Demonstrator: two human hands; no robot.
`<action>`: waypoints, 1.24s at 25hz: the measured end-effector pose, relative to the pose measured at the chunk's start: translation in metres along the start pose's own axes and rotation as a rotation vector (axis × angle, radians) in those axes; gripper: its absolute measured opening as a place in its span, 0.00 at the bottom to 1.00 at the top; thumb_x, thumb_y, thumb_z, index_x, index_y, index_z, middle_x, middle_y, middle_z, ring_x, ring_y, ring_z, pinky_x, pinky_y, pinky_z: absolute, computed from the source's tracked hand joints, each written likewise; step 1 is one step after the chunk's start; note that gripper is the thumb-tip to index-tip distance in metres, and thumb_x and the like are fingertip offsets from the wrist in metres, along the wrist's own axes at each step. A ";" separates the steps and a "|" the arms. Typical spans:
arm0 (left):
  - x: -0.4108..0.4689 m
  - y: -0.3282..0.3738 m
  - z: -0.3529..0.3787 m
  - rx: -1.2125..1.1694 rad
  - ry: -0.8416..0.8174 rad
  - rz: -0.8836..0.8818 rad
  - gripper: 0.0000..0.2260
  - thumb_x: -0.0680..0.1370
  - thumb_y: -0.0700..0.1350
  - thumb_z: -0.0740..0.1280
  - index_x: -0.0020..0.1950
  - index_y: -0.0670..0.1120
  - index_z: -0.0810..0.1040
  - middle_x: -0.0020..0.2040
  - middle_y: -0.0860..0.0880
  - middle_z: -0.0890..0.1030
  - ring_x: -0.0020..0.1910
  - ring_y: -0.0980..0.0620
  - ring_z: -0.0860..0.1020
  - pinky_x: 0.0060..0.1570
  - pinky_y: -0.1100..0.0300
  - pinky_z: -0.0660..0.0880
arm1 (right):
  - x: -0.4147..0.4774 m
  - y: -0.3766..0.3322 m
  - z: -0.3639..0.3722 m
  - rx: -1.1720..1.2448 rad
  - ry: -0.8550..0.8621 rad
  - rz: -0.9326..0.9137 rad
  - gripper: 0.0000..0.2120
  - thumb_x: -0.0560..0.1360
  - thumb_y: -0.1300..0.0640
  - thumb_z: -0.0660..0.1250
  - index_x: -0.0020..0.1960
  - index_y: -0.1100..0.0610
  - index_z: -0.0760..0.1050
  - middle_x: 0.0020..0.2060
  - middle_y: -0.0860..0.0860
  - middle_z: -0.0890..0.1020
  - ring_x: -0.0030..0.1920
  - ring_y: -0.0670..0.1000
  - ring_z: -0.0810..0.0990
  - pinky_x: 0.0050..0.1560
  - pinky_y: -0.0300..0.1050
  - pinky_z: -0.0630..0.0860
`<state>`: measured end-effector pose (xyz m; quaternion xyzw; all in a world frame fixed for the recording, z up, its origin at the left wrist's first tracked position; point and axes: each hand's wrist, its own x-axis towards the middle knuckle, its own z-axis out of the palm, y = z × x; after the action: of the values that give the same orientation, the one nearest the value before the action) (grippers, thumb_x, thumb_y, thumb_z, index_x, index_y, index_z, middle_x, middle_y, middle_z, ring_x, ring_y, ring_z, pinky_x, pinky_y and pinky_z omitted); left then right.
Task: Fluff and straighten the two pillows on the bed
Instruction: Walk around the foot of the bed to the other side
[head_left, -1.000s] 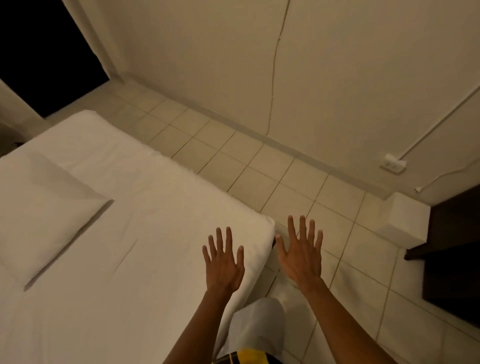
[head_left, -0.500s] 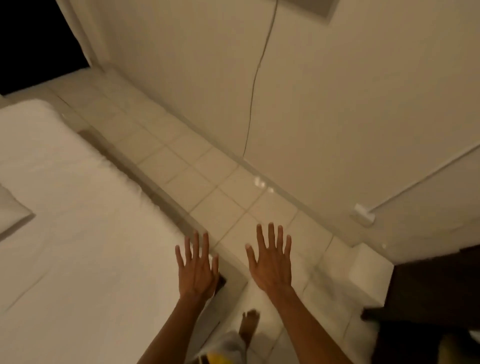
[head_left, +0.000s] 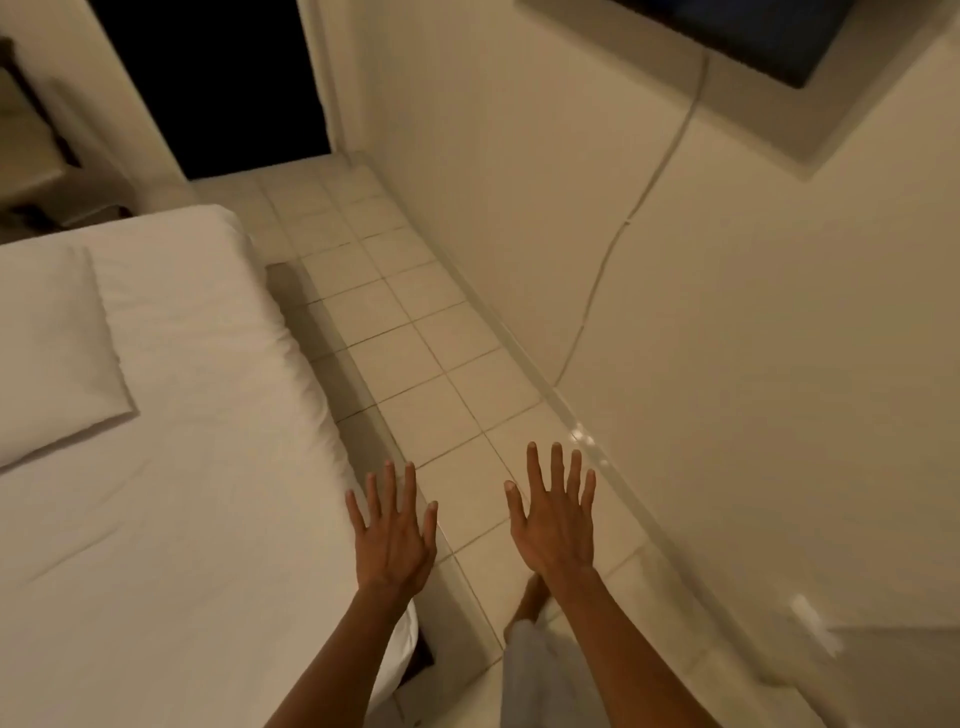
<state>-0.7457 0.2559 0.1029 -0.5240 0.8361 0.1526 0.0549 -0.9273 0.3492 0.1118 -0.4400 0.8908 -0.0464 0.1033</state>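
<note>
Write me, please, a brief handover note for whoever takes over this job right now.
Left hand: open, fingers spread, empty, over the bed's edge.
Right hand: open, empty, over the tiled floor.
One pillow lies flat on the bed at far left, untouched; the second is out of view.
Done: nothing visible.
Left: reach both pillows, fluff and straighten them.

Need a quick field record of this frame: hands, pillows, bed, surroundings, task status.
left hand: open, fingers spread, empty, over the bed's near edge
right hand: open, fingers spread, empty, over the tiled floor
pillow: one visible, white, lying flat on the bed at the left, untouched
second pillow: not in view
bed: white sheet, lightly creased
surroundings: cable running down the wall, dark doorway at the far end
task status: no pillow grasped yet
</note>
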 end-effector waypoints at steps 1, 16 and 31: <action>0.016 0.006 -0.004 0.012 0.007 -0.020 0.30 0.83 0.61 0.38 0.82 0.50 0.37 0.83 0.45 0.40 0.82 0.43 0.39 0.79 0.40 0.36 | 0.025 0.003 -0.001 -0.007 -0.012 -0.025 0.33 0.83 0.36 0.40 0.83 0.48 0.38 0.83 0.58 0.46 0.82 0.61 0.40 0.81 0.62 0.40; 0.239 0.079 -0.098 -0.110 0.096 -0.488 0.31 0.83 0.63 0.42 0.82 0.52 0.37 0.83 0.46 0.37 0.81 0.42 0.37 0.77 0.38 0.35 | 0.337 -0.022 -0.066 -0.087 -0.124 -0.419 0.34 0.82 0.35 0.37 0.83 0.49 0.36 0.83 0.57 0.43 0.82 0.61 0.37 0.79 0.64 0.36; 0.493 -0.036 -0.180 -0.118 0.169 -0.624 0.31 0.83 0.63 0.42 0.82 0.53 0.35 0.82 0.45 0.34 0.81 0.40 0.35 0.75 0.40 0.31 | 0.595 -0.202 -0.064 -0.085 -0.119 -0.654 0.34 0.82 0.36 0.40 0.82 0.49 0.35 0.83 0.55 0.41 0.82 0.58 0.36 0.81 0.60 0.37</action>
<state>-0.9204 -0.2387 0.1424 -0.7679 0.6266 0.1327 -0.0011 -1.1365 -0.2463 0.1242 -0.7086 0.6958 -0.0141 0.1165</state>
